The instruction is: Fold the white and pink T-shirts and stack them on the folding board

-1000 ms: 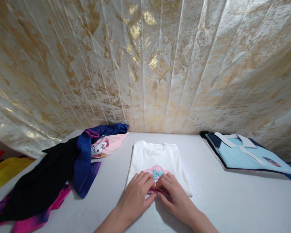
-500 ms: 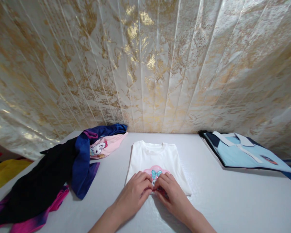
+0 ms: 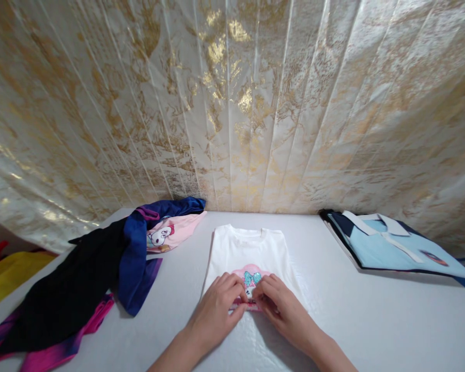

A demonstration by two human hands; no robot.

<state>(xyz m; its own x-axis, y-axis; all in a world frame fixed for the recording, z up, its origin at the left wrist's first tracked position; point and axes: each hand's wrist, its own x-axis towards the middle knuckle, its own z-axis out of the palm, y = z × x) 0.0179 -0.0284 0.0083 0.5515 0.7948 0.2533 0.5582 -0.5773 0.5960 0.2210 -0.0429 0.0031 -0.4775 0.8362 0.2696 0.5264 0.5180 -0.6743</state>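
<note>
White T-shirt [image 3: 251, 250] lies folded flat in the middle of the surface [image 3: 356, 320], collar at the far side, with both hands at its near edge. The left hand [image 3: 222, 305] comes in from the near left, palm down, fingers bent and thumb close to the fingertips. The right hand [image 3: 282, 305] mirrors it from the near right, curled narrow, a small gap between the two. I cannot tell whether either hand pinches cloth. The shirt's front carries a pink print [image 3: 238, 270] with a teal bow [image 3: 251, 279], partly covered by the fingers. On the right, a light-blue collared shirt [image 3: 395, 253] tops a folded stack; its oval badge [image 3: 434, 258] is too small to read. On the left lie a heaped black garment [image 3: 73, 279], a navy garment [image 3: 134, 263] and a pink garment [image 3: 184, 231] with a cartoon dog. Yellow cloth [image 3: 15, 274] shows at the far left, and a gold-patterned curtain [image 3: 232, 113] hangs behind.
</note>
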